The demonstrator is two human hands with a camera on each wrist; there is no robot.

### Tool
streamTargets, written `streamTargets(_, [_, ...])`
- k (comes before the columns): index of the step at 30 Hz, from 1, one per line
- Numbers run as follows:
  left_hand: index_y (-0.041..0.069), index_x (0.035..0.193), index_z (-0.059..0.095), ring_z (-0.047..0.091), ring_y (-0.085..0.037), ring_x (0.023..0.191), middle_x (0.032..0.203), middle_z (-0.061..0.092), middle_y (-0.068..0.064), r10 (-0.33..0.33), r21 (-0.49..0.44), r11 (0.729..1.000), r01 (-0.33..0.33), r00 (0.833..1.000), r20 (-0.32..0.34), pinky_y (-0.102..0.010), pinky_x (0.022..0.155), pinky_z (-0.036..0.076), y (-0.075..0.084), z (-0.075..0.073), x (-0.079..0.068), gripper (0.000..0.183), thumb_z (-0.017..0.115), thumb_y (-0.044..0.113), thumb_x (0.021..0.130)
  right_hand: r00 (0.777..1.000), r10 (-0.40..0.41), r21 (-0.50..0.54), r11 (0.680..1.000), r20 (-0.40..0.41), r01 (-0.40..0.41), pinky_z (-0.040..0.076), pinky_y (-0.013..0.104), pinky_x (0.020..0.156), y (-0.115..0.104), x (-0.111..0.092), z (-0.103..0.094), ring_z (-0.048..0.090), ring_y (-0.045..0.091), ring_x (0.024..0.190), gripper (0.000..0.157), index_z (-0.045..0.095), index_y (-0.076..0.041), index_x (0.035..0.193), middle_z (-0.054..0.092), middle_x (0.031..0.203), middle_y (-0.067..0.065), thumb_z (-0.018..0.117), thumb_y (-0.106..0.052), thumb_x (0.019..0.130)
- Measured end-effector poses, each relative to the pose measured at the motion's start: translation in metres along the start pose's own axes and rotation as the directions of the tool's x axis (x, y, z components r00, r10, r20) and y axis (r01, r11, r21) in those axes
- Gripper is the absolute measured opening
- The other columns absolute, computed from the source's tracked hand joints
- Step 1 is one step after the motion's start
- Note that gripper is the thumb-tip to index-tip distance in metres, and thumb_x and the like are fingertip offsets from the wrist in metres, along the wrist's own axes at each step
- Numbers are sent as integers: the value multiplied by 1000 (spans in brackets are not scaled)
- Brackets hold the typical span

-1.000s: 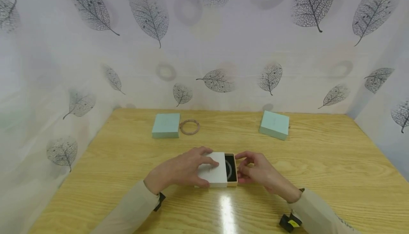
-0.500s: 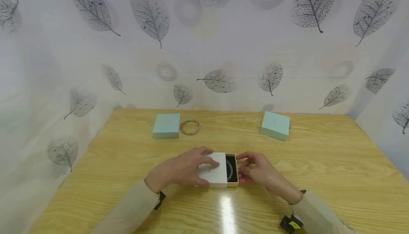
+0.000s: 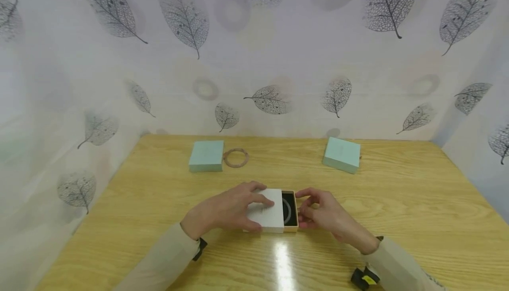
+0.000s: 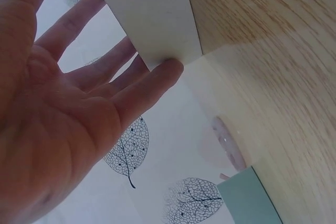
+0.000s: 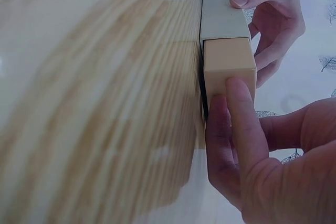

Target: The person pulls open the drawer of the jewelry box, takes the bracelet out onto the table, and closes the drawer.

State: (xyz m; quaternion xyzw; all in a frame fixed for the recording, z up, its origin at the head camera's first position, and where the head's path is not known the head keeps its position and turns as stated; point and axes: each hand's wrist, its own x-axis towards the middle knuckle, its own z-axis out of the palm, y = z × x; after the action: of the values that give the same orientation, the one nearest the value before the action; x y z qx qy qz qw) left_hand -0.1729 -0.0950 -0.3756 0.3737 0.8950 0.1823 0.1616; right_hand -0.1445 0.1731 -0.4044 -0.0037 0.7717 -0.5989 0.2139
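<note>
A white box cover (image 3: 270, 221) lies on the table, held across its top and edges by my left hand (image 3: 232, 207). Out of its right end sticks a tan inner drawer (image 3: 292, 228) with a black lining, where part of a pale grey bangle (image 3: 288, 213) shows; the rest is under the cover. My right hand (image 3: 324, 211) has its curled fingers at the drawer's outer end. In the right wrist view, fingertips (image 5: 237, 88) lie on the end face of the drawer. The left wrist view shows the left thumb against the cover's side.
Behind the hands, a mint green box (image 3: 207, 155) stands at the back left beside a pinkish bangle (image 3: 236, 166). Another mint green box (image 3: 343, 153) sits at the back right. A leaf-patterned cloth (image 3: 278, 61) hangs along the table's far edge.
The drawer has slid slightly further right out of the white cover, along with my right hand. My left hand stays in place on the cover.
</note>
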Motion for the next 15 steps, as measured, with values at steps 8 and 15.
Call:
streamTargets(8, [23, 137, 67, 46, -33, 143, 157, 45, -14, 3, 5, 1000, -3, 1000, -6, -48, 118, 42, 0, -1, -1, 55, 83, 37, 86, 1000, 1, 0, 1000, -11, -1, 64, 33, 72, 0, -1, -2, 67, 20, 82, 39, 50, 8, 137, 56, 102, 17, 50, 12, 99])
streamTargets(15, [23, 137, 67, 46, -33, 143, 158, 44, -14, -1, -12, 1000, 1, 1000, 3, -49, 117, 43, 0, -1, -1, 55, 83, 36, 86, 1000, 12, -1, 1000, -17, -12, 64, 33, 73, 0, -1, -4, 67, 20, 83, 39, 50, 7, 137, 56, 103, 18, 50, 12, 98])
